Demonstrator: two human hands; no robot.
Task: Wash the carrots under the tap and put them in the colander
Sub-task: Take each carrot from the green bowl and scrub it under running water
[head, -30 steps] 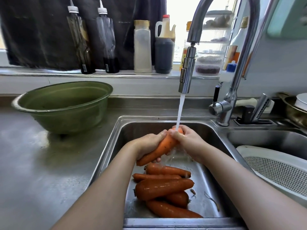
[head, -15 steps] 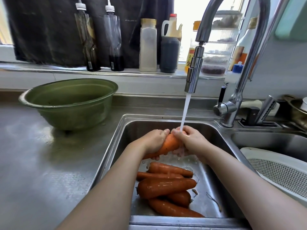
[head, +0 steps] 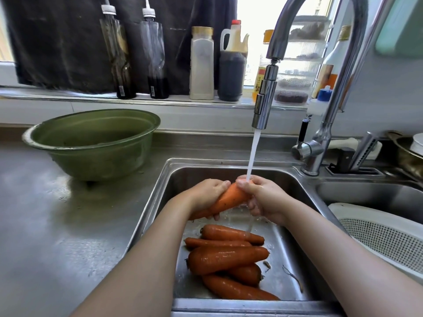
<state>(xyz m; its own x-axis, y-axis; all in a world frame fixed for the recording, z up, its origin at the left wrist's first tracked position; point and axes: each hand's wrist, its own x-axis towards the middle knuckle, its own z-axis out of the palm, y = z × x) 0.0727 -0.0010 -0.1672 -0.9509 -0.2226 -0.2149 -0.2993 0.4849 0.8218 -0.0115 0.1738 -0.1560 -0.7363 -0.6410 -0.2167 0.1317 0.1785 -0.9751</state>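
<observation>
1. One steel surface (head: 57, 236), the broadest item we record; it extends left of the sink and bears the green basin.
2. One sink (head: 290, 181), steel, the left bowl of a pair, sunk into the surface; its floor is wet.
3. One green basin (head: 96, 161), upright on the surface, left of the sink and clear of its rim.
4. One white colander (head: 384, 239), perforated, lying in the right-hand bowl at the frame's right edge, well apart from the carrots.
5. One tap (head: 264, 106), arched, with its base behind the divide between the bowls and its spray head over the left bowl.
6. Four containers on the window ledge (head: 68, 94): two clear squeeze bottles (head: 116, 53), a pale jar (head: 201, 65) and a dark jug (head: 231, 72), all upright.
7. Two hands, close together over the sink: we list the left hand (head: 203, 195) wrapped round the lower, tapering part of one carrot, and the right hand (head: 265, 200) curled round its thick upper end.
8. Five carrots (head: 226, 257), wet, heaped on the sink floor toward its front wall, below the hands.
9. One held carrot (head: 231, 197), tilted, thick end up and to the right, above the heap.
10. One water stream (head: 253, 154), falling from the spray head onto the held carrot's thick end at the right fingers.
</observation>
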